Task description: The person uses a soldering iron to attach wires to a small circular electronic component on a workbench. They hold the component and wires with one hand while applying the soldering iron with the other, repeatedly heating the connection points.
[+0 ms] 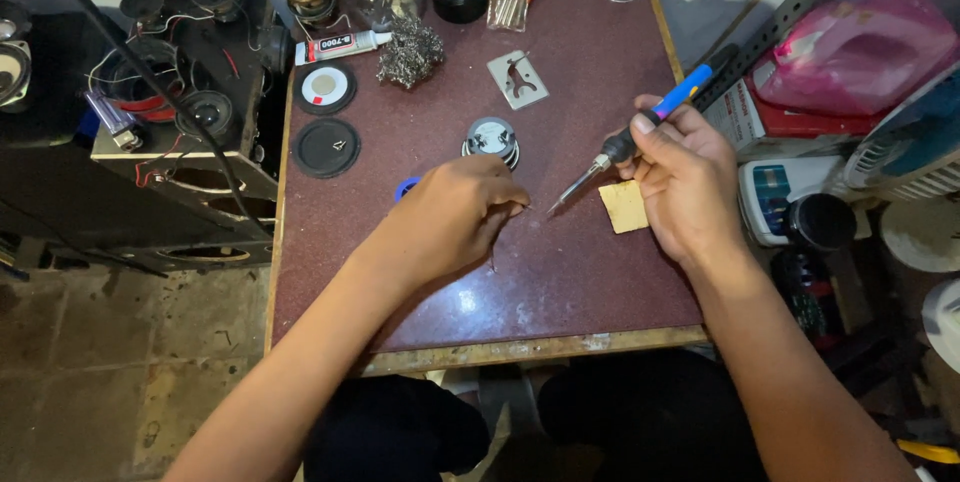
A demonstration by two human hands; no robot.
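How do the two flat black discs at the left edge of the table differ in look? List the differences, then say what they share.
1. The farther black disc has a pale centre ringed in white and red; the nearer black disc is dark all over, with only a tiny light mark in the middle.
2. The farther disc looks slightly smaller than the nearer one.

Both are round, lie flat on the maroon table and sit apart from both hands.

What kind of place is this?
Likely a small electronics or speaker repair bench: the right hand holds a soldering iron over a worn maroon table, with loose speaker drivers and a wire cleaning ball nearby.
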